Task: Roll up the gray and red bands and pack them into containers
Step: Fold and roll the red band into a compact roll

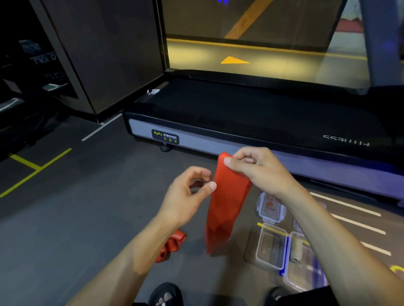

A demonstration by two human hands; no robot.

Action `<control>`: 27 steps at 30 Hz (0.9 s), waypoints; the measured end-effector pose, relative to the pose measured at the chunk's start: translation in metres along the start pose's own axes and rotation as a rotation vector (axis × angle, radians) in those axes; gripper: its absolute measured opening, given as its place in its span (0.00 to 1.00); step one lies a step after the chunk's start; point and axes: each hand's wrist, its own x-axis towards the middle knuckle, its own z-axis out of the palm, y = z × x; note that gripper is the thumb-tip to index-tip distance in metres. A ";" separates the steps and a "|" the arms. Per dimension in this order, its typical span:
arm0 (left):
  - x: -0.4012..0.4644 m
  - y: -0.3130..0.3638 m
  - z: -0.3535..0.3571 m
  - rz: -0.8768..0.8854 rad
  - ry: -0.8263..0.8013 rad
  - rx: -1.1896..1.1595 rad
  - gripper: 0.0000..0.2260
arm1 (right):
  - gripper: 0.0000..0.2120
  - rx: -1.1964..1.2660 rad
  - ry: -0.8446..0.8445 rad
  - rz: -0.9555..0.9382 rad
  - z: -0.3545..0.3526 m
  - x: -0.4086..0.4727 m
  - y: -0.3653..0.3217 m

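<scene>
red band (226,204) hangs in the air in front of the person, upper end pinched, the rest drooping flat down toward the floor (86,229), lower end just above it, near the containers. right hand (258,170) has the top end: grip closed, thumb and fingertips pinching the band's upper edge. left hand (187,195) just beside the band at mid-height, grip partly curled, thumb tip touching or nearly touching the band's left edge, index curled above it; cannot tell whether it really has hold of the fabric. second red band (171,245) lies bunched on the floor below the left wrist, partly hidden by the forearm. right of the hanging band, on the floor: a clear container (270,249), open and lidless, with another clear container (301,263) touching its right side, something pale and rolled inside it, too blurred to name. a clear snap lid (270,207) lies just behind them, partly under the right forearm. beyond everything, the black treadmill (253,115) deck with a "body strong" label on its end. yellow and white lines on the floor. person's black sandals (165,303) at the bottom edge.
</scene>
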 end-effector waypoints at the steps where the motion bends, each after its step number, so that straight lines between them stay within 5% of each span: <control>1: -0.001 -0.001 0.000 0.009 0.001 0.029 0.06 | 0.12 0.001 0.014 0.006 0.001 0.001 0.001; 6: -0.004 -0.006 -0.004 0.018 -0.053 0.085 0.07 | 0.11 -0.030 0.036 0.002 0.007 0.003 0.001; 16: -0.010 0.007 0.002 -0.258 -0.257 -0.364 0.05 | 0.11 -0.028 -0.002 0.011 0.002 -0.002 0.001; 23: -0.016 0.009 -0.002 -0.258 -0.359 -0.343 0.18 | 0.11 -0.009 -0.127 -0.001 -0.007 -0.012 -0.006; 27: -0.018 0.010 -0.003 -0.161 -0.394 -0.216 0.16 | 0.11 -0.022 -0.158 -0.020 -0.009 -0.016 -0.009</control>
